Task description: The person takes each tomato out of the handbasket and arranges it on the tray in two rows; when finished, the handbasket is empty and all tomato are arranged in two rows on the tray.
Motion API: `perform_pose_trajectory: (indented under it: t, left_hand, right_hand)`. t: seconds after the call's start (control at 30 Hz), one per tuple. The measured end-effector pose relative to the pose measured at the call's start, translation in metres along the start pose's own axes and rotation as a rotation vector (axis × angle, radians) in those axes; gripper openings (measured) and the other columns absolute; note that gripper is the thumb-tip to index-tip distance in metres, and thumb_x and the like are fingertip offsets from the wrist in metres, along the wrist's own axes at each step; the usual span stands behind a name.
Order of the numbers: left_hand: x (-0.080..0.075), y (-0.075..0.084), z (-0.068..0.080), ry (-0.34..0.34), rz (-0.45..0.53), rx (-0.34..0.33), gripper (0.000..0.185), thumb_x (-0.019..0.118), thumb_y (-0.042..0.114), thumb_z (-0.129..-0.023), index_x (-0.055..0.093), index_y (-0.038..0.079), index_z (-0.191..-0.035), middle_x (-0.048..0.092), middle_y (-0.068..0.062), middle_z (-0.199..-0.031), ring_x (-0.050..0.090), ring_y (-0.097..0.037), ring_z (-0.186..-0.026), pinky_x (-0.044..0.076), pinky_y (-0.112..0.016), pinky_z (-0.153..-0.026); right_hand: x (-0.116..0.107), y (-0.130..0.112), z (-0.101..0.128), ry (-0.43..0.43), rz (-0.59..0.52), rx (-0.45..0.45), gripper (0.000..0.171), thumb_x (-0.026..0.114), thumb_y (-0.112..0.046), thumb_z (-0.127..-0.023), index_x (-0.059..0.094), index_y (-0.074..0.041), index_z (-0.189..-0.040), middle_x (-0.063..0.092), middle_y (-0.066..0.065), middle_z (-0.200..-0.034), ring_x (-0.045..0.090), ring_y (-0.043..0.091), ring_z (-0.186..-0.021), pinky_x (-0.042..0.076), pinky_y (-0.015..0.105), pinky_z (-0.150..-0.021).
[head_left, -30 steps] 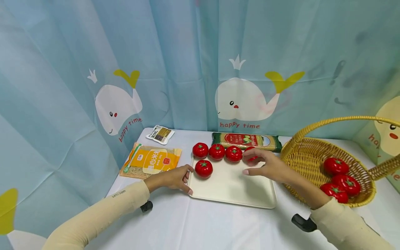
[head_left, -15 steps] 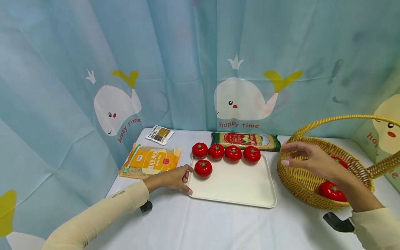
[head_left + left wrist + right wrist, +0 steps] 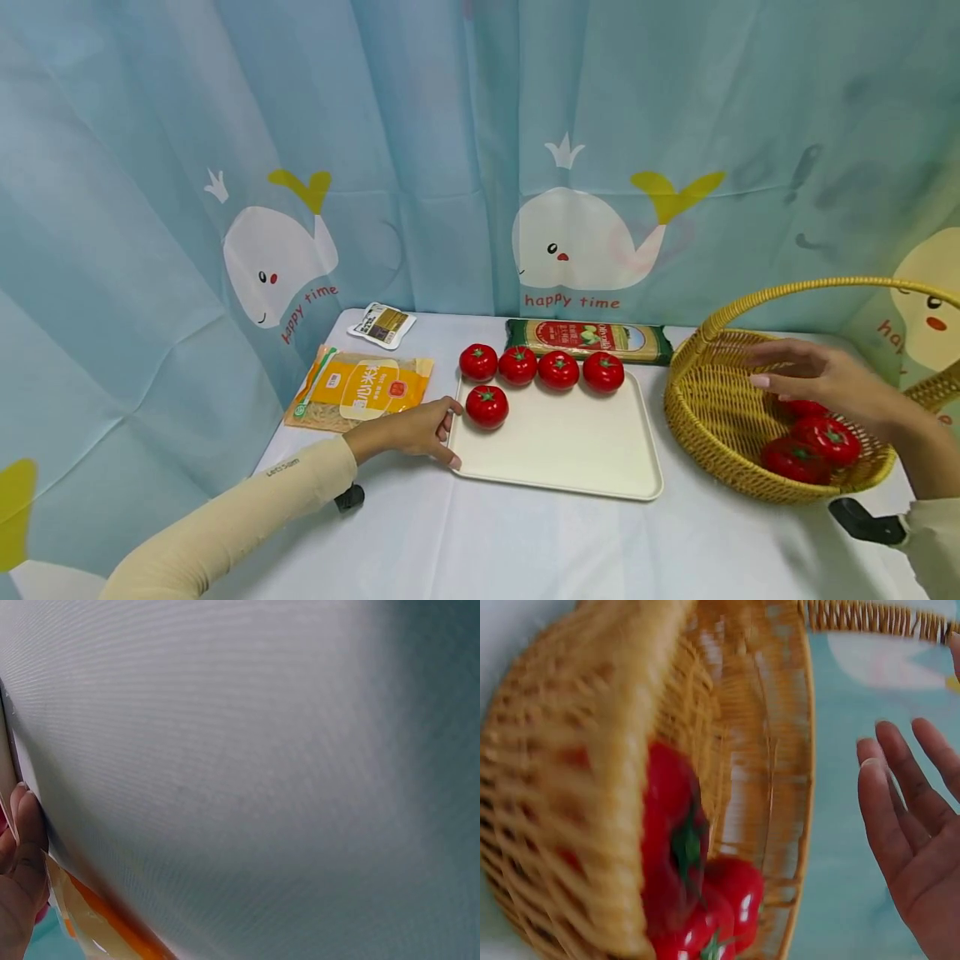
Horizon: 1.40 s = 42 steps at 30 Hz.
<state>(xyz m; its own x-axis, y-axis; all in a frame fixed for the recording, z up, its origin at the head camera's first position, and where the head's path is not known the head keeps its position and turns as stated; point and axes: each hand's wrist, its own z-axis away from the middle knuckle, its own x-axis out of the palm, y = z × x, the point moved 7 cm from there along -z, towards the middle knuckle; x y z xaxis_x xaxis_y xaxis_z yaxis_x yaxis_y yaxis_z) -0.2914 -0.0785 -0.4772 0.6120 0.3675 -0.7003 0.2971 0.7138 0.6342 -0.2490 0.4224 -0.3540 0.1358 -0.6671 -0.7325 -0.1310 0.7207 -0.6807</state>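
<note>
Now the right hand point(image 3: 828, 385) hovers above the wicker basket point(image 3: 705, 417), fingers spread and holding nothing, over 3 basket tomatoes point(image 3: 825, 437). Left hand point(image 3: 412, 429) rests with relaxed fingers on the tray point(image 3: 570, 450) edge, beside 5 tray tomatoes point(image 3: 487, 406).

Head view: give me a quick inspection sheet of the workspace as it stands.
Surface: white tablecloth.
Job's things: five tomatoes on the cream tray, four in a row, one in front; three more tomatoes in the wicker basket.
Clutter: orange packet, green pasta pack, small sachet.
Grippers: left hand rests at the tray's corner; right hand open over the basket, empty.
Cables: nothing seen.
Surroundings: whale-print curtain.
</note>
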Motion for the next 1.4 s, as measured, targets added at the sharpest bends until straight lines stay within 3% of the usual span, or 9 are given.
perform_pose_trajectory:
  t: [0.17,0.23,0.37,0.47,0.5,0.67,1.07,1.4]
  left_hand:
    - [0.000,-0.002,0.000,0.001,0.001,-0.008,0.077,0.090,0.028,-0.075,0.047,0.006,-0.134,0.053,0.000,-0.094,0.050,-0.011,-0.083,0.043,-0.023,-0.073]
    - [0.002,-0.003,-0.001,0.000,0.003,-0.008,0.077,0.090,0.027,-0.075,0.047,0.005,-0.135,0.053,-0.001,-0.094,0.050,-0.011,-0.083,0.043,-0.023,-0.073]
    - [0.004,-0.004,-0.001,-0.003,0.003,-0.015,0.077,0.090,0.026,-0.075,0.047,0.005,-0.135,0.053,0.000,-0.094,0.050,-0.011,-0.083,0.043,-0.023,-0.073]
    - [0.004,-0.004,0.000,-0.006,0.003,-0.023,0.077,0.090,0.026,-0.075,0.047,0.005,-0.135,0.053,0.000,-0.094,0.050,-0.011,-0.083,0.043,-0.023,-0.073]
    - [0.004,-0.004,0.000,-0.008,0.002,-0.024,0.077,0.090,0.026,-0.075,0.047,0.005,-0.135,0.053,0.000,-0.094,0.050,-0.011,-0.083,0.043,-0.023,-0.073]
    - [0.004,-0.005,0.000,-0.013,0.004,-0.025,0.077,0.090,0.027,-0.075,0.046,0.005,-0.135,0.053,-0.001,-0.094,0.050,-0.011,-0.083,0.043,-0.023,-0.073]
    - [0.003,-0.004,0.000,-0.016,0.006,-0.023,0.077,0.090,0.026,-0.075,0.047,0.005,-0.135,0.053,-0.001,-0.093,0.050,-0.012,-0.083,0.042,-0.023,-0.072]
    - [0.003,-0.003,-0.002,-0.018,-0.006,-0.028,0.076,0.090,0.027,-0.075,0.047,0.005,-0.134,0.053,-0.001,-0.093,0.050,-0.012,-0.083,0.042,-0.023,-0.072]
  right_hand:
    - [-0.016,0.024,-0.004,-0.001,0.081,0.070,0.051,0.065,-0.028,-0.098,0.048,-0.002,-0.139,0.056,-0.033,-0.108,0.052,-0.018,-0.094,0.052,0.022,-0.070]
    - [-0.020,0.034,-0.006,-0.015,0.101,0.111,0.055,0.065,-0.033,-0.098,0.047,-0.003,-0.140,0.053,-0.033,-0.108,0.048,-0.017,-0.094,0.051,0.026,-0.072]
    - [-0.024,0.051,-0.008,-0.037,0.125,0.185,0.065,0.062,-0.039,-0.099,0.040,0.002,-0.144,0.062,0.008,-0.127,0.063,0.024,-0.107,0.054,0.044,-0.076]
    - [-0.024,0.059,-0.009,-0.054,0.121,0.222,0.073,0.060,-0.041,-0.100,0.033,0.009,-0.146,0.040,0.042,-0.140,0.053,0.055,-0.113,0.055,0.049,-0.075]
    - [-0.024,0.061,-0.008,-0.065,0.115,0.234,0.075,0.059,-0.041,-0.100,0.031,0.011,-0.146,0.036,0.045,-0.141,0.056,0.054,-0.111,0.056,0.048,-0.074]
    - [-0.025,0.075,-0.008,-0.106,0.081,0.270,0.078,0.058,-0.039,-0.101,0.024,0.015,-0.146,0.029,0.048,-0.141,0.060,0.050,-0.107,0.058,0.050,-0.078]
    - [-0.026,0.092,-0.012,-0.139,0.137,0.327,0.088,0.060,-0.046,-0.098,0.023,0.020,-0.143,0.029,0.050,-0.139,0.060,0.050,-0.106,0.057,0.051,-0.080]
    - [-0.028,0.090,-0.019,-0.163,0.186,0.325,0.087,0.060,-0.047,-0.098,0.026,0.020,-0.143,0.029,0.050,-0.139,0.048,0.062,-0.117,0.056,0.052,-0.079]
